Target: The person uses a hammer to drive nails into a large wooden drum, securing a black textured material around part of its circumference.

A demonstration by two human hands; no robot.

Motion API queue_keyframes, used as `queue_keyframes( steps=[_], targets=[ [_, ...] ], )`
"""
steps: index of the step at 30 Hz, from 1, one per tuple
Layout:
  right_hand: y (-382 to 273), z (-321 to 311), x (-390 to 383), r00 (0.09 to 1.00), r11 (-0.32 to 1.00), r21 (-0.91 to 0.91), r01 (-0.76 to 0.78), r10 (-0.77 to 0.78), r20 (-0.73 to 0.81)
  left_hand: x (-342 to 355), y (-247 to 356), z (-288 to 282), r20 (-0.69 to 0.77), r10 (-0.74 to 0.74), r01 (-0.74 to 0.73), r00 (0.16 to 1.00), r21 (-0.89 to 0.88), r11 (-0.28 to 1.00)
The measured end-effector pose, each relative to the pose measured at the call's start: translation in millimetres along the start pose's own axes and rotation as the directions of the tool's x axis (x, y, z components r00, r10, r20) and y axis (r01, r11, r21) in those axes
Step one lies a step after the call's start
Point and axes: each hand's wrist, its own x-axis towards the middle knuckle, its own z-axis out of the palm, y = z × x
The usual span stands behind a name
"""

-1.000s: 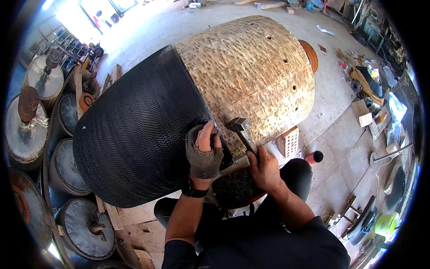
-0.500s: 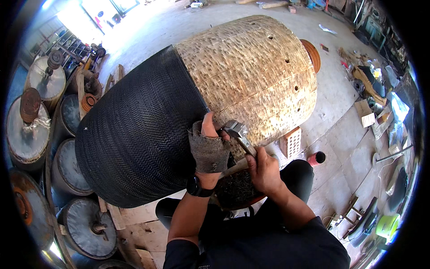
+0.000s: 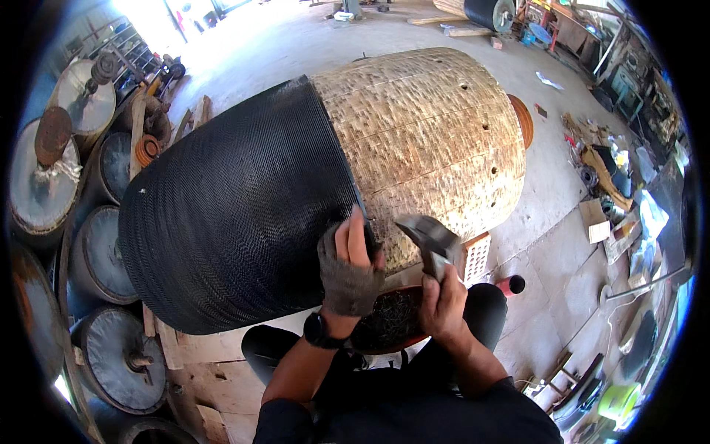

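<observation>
Drums: way out at nine o'clock, metal-ended drums (image 3: 122, 359) crowd the view.
Black cover: here's the ribbed black cover (image 3: 237, 200), wrapped round the left part of the big wooden roller (image 3: 429, 133), its edge slanting from eleven to five.
Roller axis: long line from between eight and nine to between two and three, bare wood pointing right; the bulk sits up towards twelve from both hands.
Left hand: gloved, the nearer one, left hand (image 3: 347, 281) right at that edge, fingers half curled; whether they pinch anything, can't tell from here!
Bowl: down at six, between the hands, a reddish bowl (image 3: 405, 345) full of dark bits.
Hammer: and the hammer (image 3: 433, 237), three o'clock from the left fingertips and apart from them, head lying ten to four, a touch blurred, handle dropping towards six.
Right hand: bare right hand (image 3: 444, 303) wrapped tight round the handle, farther from the edge.
Brick: perforated brick (image 3: 477, 255), one o'clock from the right hand.
Cup: red cup (image 3: 510, 285), beside the knee, towards three.
</observation>
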Motion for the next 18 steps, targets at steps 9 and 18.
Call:
queue_keyframes(
  steps=[9, 18],
  targets=[
    [7, 9, -7, 0.999, 0.998, 0.067, 0.006, -0.008, 0.035, -110, 4, 14, 0.376, 0.124, -0.083, 0.918, -0.123, 0.989],
    [22, 24, -12, 1.0, 1.0, -0.014, 0.007, -0.006, 0.017, -142, 14, 34, 0.608, 0.143, -0.102, 0.781, -0.101, 0.99]
  ],
)
